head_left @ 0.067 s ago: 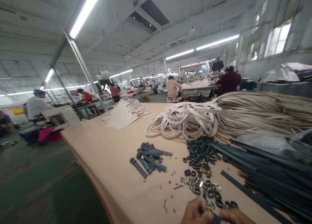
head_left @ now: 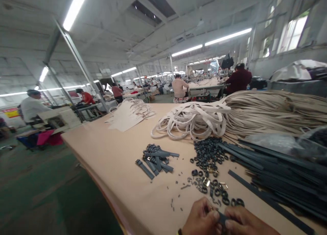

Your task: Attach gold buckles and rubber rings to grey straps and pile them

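In the head view, my left hand [head_left: 199, 217] and right hand [head_left: 244, 220] are both closed, pinching a short dark strap [head_left: 222, 218] between them above the desk [head_left: 120, 153], near dark loops [head_left: 225, 197] and gold buckles [head_left: 206, 182].

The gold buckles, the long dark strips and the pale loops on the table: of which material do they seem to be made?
Gold buckles: probably metal, polished, as they glint brightly.
Long dark strips: perhaps leather or imitation leather; flat, straight-edged, with little shine.
Pale loops: possibly fabric or soft leather; dull surface, curving loosely.
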Action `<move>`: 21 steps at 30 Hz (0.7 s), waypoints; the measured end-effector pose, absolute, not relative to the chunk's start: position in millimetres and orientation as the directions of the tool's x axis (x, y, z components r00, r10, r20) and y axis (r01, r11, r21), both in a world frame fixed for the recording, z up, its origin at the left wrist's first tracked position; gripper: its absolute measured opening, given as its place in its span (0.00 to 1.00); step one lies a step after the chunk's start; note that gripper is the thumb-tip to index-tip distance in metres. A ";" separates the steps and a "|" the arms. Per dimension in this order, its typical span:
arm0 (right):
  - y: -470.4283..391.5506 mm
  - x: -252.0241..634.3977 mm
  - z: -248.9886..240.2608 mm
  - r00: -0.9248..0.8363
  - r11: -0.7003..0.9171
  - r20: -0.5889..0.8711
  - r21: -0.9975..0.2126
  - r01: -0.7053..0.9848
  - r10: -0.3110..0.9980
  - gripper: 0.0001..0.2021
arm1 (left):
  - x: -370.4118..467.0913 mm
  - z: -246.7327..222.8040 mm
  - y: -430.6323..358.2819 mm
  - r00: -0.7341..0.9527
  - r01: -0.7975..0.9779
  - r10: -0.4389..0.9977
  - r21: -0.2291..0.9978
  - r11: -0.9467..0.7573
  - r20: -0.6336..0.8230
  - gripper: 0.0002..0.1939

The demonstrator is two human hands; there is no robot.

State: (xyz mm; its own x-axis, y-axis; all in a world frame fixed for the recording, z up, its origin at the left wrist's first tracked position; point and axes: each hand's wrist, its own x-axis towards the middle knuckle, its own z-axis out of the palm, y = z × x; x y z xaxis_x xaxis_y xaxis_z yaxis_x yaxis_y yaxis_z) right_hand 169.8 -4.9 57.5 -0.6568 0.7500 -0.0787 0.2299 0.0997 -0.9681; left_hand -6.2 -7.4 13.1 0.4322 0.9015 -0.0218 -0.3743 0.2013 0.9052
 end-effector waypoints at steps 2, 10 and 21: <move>-10.3 166.9 54.9 -0.682 0.086 -0.106 -0.967 0.241 0.723 0.19 | -13.4 25.6 -15.4 0.465 -0.317 0.880 0.910 0.268 -0.097 0.19; -33.8 154.0 52.6 -0.562 0.163 -0.126 -0.885 0.436 0.817 0.07 | -19.2 36.9 -36.5 0.493 0.068 0.803 0.935 0.348 -0.335 0.16; -3.4 201.2 79.8 -0.237 0.165 0.014 -0.759 0.629 0.971 0.07 | -38.7 37.6 -10.0 0.346 0.002 0.913 0.974 0.228 -0.214 0.14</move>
State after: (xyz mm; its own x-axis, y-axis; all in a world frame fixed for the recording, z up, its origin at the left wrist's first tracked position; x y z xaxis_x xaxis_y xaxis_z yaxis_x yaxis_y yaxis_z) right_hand 201.2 -3.4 79.8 -0.2373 0.9713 0.0144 0.6294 0.1650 -0.7593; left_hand -38.7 -10.0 37.6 0.3464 0.9133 -0.2143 0.0017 0.2278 0.9737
